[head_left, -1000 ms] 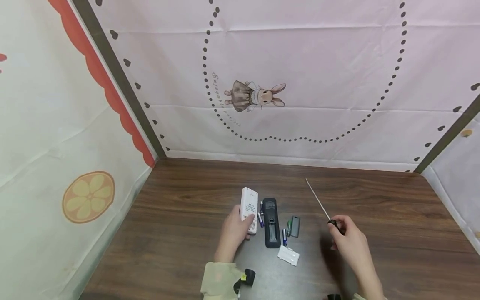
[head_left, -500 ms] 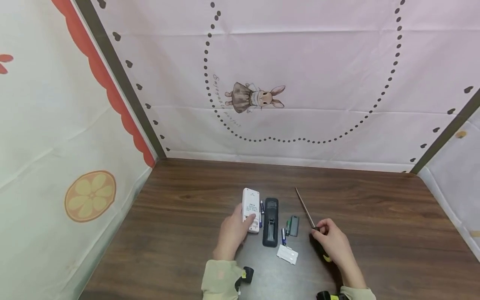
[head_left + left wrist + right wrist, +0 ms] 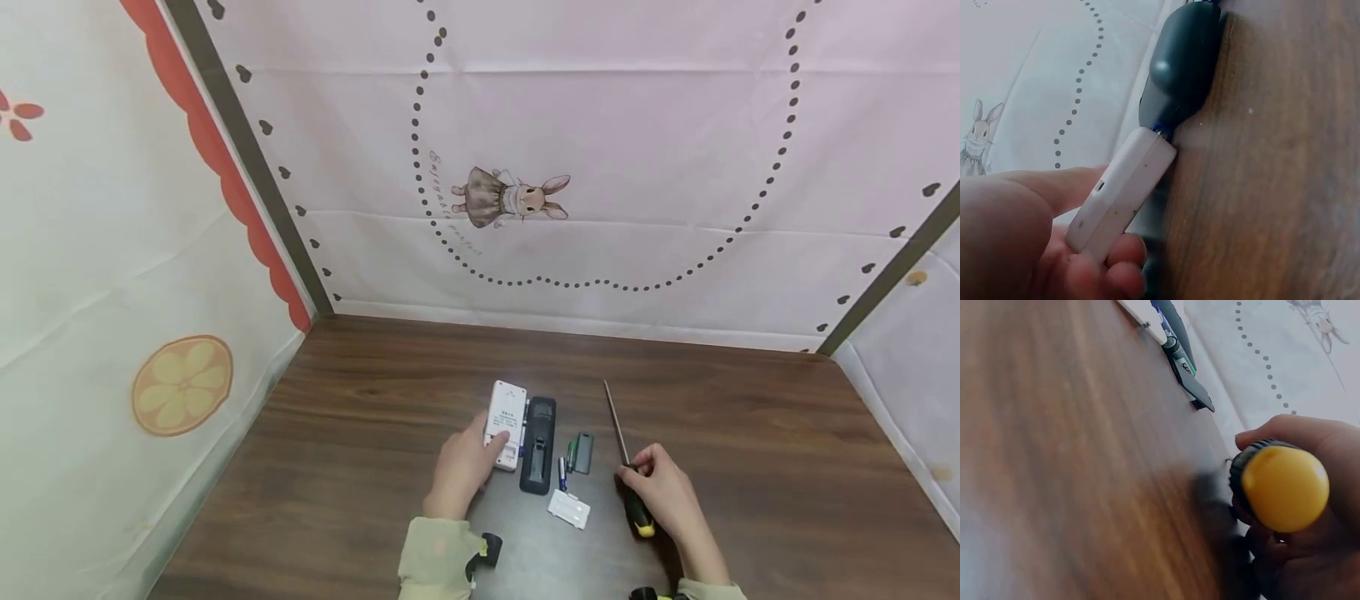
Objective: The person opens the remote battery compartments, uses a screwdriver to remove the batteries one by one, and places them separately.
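Note:
My left hand (image 3: 462,462) holds a white remote control (image 3: 507,410) back side up, thumb across its lower end where the battery bay shows. In the left wrist view, fingers curl under the white remote's edge. A black remote control (image 3: 538,446) lies just right of it, battery bay uncovered. My right hand (image 3: 666,487) grips a screwdriver (image 3: 637,507) by its black handle, the thin shaft pointing away toward the back. The screwdriver's yellow handle end (image 3: 1291,490) faces the right wrist camera. Batteries between the two remotes are mostly hidden.
Right of the black remote lie a blue battery (image 3: 562,473), a green battery (image 3: 571,456) and a dark grey battery cover (image 3: 584,454). A white battery cover (image 3: 569,508) lies nearer. The wooden table (image 3: 360,500) meets a printed cloth wall (image 3: 675,167) behind.
My right hand has moved left and turned the screwdriver, so its yellow-ended handle now shows. My left hand has shifted the white remote slightly right, up against the black one in the head view.

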Demonstrator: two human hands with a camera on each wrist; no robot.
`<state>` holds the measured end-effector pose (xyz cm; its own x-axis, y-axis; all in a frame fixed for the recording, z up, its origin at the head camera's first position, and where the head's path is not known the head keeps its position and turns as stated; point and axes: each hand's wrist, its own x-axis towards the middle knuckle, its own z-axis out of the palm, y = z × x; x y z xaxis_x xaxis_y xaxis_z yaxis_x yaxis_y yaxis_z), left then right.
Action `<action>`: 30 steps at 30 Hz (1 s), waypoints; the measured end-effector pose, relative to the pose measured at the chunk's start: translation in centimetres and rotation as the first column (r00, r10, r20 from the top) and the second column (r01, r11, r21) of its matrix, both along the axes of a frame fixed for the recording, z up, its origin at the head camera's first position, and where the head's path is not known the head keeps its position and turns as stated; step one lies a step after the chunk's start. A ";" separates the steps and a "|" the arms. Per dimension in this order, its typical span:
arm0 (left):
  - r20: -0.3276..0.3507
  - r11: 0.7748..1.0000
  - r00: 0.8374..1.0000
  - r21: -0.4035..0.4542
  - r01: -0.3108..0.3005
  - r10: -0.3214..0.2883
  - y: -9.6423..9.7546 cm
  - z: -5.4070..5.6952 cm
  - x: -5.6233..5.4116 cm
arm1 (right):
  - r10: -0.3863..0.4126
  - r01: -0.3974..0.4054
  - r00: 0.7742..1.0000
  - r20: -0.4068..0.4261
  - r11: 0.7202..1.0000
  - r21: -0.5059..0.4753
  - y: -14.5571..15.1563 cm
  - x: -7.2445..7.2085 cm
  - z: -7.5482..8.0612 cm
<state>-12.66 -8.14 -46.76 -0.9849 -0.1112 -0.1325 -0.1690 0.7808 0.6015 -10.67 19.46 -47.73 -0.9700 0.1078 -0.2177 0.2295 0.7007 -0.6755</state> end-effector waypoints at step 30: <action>0.065 0.990 0.998 -0.138 0.030 -0.021 -0.5 0.6 0.5 | 0.072 -0.070 0.996 -0.051 0.997 0.040 0.1 0.9 0.2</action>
<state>-12.12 -8.64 -46.11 -0.9778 -0.1080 -0.1795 -0.1824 0.8605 0.4756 -9.77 19.55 -47.57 -0.9856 0.0451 -0.1633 0.1428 0.7396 -0.6577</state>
